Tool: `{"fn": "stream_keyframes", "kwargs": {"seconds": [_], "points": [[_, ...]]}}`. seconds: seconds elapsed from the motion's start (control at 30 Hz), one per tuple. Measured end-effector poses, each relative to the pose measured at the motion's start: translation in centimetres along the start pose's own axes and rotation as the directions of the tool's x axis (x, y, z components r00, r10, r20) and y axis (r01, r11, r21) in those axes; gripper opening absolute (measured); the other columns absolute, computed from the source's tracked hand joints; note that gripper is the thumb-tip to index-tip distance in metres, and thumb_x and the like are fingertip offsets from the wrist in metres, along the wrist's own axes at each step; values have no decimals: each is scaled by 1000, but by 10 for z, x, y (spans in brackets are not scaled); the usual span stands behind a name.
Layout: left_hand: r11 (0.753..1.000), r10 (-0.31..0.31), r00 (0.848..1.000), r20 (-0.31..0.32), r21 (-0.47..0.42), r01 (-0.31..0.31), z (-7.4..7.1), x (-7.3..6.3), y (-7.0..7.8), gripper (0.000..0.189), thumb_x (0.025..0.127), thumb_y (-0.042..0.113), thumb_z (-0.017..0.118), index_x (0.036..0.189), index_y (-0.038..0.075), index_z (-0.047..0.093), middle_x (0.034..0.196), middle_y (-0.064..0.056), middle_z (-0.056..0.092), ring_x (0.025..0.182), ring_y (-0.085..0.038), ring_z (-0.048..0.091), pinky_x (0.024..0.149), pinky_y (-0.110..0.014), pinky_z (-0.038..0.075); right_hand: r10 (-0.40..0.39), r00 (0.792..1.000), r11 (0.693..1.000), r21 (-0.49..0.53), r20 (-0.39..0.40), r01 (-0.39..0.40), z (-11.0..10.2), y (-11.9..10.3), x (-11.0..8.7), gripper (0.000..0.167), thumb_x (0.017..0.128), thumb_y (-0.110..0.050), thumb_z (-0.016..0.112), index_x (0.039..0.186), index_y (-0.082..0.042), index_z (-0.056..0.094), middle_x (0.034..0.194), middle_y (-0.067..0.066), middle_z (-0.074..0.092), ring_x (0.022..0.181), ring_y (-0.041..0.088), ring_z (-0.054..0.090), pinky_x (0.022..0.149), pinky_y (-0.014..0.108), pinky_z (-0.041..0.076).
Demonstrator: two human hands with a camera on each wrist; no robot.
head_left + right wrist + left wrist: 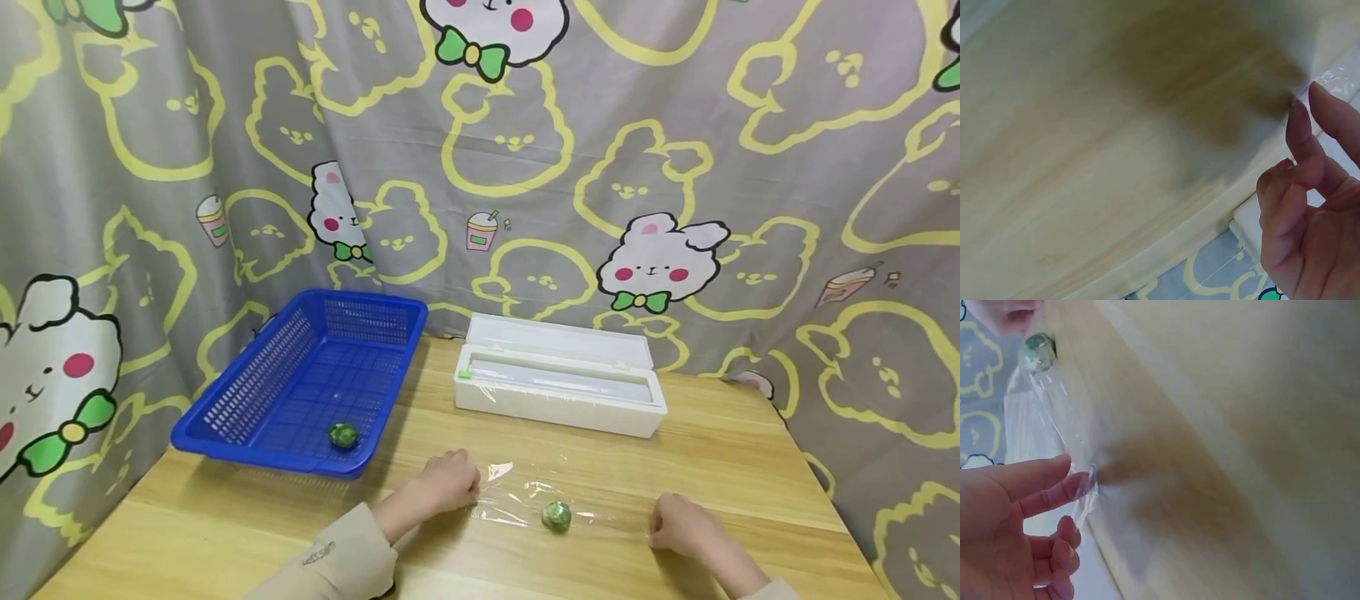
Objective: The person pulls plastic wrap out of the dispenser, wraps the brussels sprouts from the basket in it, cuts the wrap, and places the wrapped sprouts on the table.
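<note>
A sheet of clear cling film (504,506) stretches low over the table between the two hands. My left hand (448,482) pinches its left end; in the left wrist view the film (1089,486) bunches at the thumb and index fingertips. At the other end, my right hand (686,527) pinches the film between thumb and index finger, its other fingers curled in the right wrist view. A small, round, mottled green ball (557,517), seemingly a vegetable or fruit, lies between the hands, with the shiny film overlapping it.
Behind the film stands a white cling-film box (558,413) with its lid raised and a roll inside. A blue plastic basket (262,457) at the left holds another small green ball (342,435). A patterned curtain (525,275) hangs behind the wooden table (742,450).
</note>
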State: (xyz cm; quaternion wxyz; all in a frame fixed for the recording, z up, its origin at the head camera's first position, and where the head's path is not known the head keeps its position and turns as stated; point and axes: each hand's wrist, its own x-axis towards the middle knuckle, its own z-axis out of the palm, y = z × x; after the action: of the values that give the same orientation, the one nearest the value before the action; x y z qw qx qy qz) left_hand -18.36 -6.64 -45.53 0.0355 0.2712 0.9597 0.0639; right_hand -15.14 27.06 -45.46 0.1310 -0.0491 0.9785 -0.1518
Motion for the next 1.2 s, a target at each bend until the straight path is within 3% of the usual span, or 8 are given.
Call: {"fn": "stream_keyframes", "kwargs": {"seconds": [0.13,0.23,0.37,0.47,0.67,1.0,1.1,1.2], "points": [[998,28,999,-29,55,-26,-3,7,13,15,75,24,69,62,20,62,66,4,49,64,-11,45,52,-27,41,-7,1000,1000,-4,-3,7,0,0,0,20,66,-8,74,62,-11,55,63,-1,48,57,14,43,50,28,35],[994,102,993,-55,31,-101,-4,13,27,9,74,23,69,67,22,65,69,5,51,65,-8,46,51,-22,40,-6,1000,1000,-3,-10,6,0,1,-1,21,65,-7,74,60,-11,54,62,-1,47,56,14,43,49,28,34],[969,240,968,-70,-37,-243,-1,20,47,4,74,22,71,75,24,68,76,8,55,71,-4,48,54,-16,39,-12,1000,1000,3,-20,12,0,2,-1,23,63,-6,74,58,-11,53,60,-1,47,54,14,42,49,27,33],[953,293,953,-79,-52,-297,3,26,60,9,73,24,73,81,25,69,78,9,54,70,-1,46,55,-12,37,-18,999,1000,-1,-28,18,0,3,-1,24,62,-5,75,58,-11,52,60,-1,45,55,14,42,49,27,33],[957,283,952,-119,-35,-289,6,36,72,17,70,26,76,86,24,69,75,8,52,65,-1,42,48,-10,31,-67,996,997,-44,-54,65,4,3,-1,24,62,-3,74,59,-14,53,67,0,45,58,14,42,50,31,34],[965,261,959,-109,-3,-263,14,43,75,17,71,23,75,87,22,69,74,7,52,62,-2,42,48,-11,31,-144,986,986,-98,-89,135,1,-2,-6,25,61,-11,79,55,-17,55,71,0,42,56,13,43,48,31,37],[964,260,960,-102,-34,-264,15,45,75,17,71,21,75,86,20,68,74,6,52,62,-3,41,49,-11,32,-250,961,964,-126,-118,236,0,-12,-7,20,63,-19,79,58,-18,59,72,-1,43,56,9,43,47,26,38],[962,261,961,-95,-52,-266,16,47,75,17,71,21,75,86,20,68,74,6,52,62,-3,41,49,-11,32,-363,918,931,-92,-163,352,2,-28,-6,15,67,-23,76,71,-15,64,74,-4,45,57,4,42,47,20,37]]}}
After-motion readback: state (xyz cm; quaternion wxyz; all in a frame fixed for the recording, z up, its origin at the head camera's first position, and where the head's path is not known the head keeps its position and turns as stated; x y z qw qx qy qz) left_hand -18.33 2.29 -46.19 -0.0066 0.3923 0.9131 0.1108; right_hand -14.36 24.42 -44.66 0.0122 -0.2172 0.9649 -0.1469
